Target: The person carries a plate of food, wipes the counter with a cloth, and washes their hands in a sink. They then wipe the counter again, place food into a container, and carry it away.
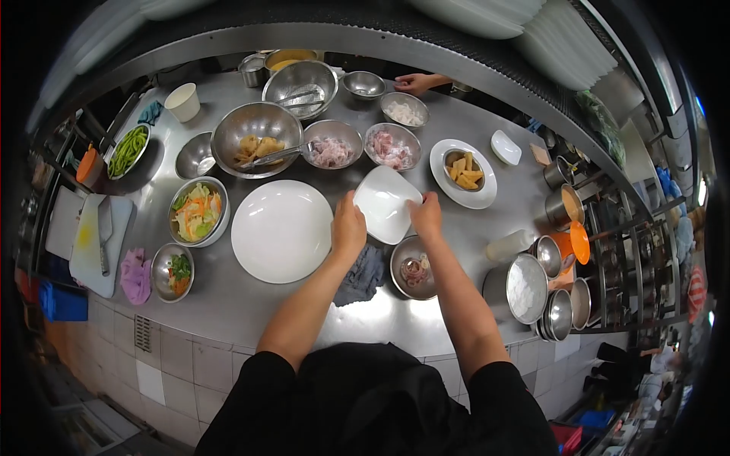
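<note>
A small white squarish dish (385,204) is held between my two hands above the steel counter. My left hand (349,226) grips its left edge, and my right hand (426,216) has its right edge. Beside my left hand lies a large round white plate (282,231) with nothing on it. Below the dish are a crumpled dark cloth (362,277) and a steel bowl (414,267) holding some pinkish sliced food, partly covered by my right forearm. Just beyond the dish stand two steel bowls of raw meat, one (392,147) to the right and one (333,144) to the left.
At left are a bowl of shredded vegetables (199,212), a bowl of herbs (174,273), and a knife (104,235) on a cutting board (92,258). To the right, a white plate (437,169) bears a bowl of yellow pieces. Another person's hand (415,83) rests at the far edge. A shelf (365,44) overhangs.
</note>
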The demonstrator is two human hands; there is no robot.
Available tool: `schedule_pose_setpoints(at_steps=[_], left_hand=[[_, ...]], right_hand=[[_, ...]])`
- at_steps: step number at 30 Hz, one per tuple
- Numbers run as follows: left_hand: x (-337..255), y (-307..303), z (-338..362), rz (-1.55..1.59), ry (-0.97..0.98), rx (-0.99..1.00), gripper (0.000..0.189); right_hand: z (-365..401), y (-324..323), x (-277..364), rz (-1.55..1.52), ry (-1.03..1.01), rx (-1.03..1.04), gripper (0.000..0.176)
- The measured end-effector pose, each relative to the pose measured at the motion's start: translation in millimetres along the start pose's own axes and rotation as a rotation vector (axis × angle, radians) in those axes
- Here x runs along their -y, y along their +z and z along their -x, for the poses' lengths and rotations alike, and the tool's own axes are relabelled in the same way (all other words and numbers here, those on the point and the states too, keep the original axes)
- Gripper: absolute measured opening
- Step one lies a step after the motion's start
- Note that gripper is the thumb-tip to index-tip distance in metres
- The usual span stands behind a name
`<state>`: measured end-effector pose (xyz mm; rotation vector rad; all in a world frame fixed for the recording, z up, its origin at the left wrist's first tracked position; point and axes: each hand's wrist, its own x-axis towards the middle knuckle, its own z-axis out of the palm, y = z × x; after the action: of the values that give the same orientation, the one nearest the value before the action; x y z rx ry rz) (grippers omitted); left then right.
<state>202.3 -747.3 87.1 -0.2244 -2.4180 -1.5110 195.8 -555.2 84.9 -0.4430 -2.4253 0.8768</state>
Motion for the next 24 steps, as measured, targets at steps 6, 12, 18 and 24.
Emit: schedule_pose_setpoints(at_steps=[6, 12, 18, 24], left_hand=[[30, 27, 6, 0.034, -0.051, 0.001, 0.041], [75, 52, 16, -0.047, -0.101, -0.039, 0.043], [90, 58, 16, 0.193, -0.267, 0.011, 0.045], [64, 47, 14, 0.271, -0.354, 0.001, 0.052]], right_hand=[[-14, 8, -12, 0.075, 0.118, 0.171, 0.025], [-6, 19, -7, 0.099, 0.055, 0.230, 0.023], [-49, 25, 0, 0.069, -0.125, 0.336, 0.025], [-54, 58, -16, 0.269, 0.123, 0.381, 0.038]])
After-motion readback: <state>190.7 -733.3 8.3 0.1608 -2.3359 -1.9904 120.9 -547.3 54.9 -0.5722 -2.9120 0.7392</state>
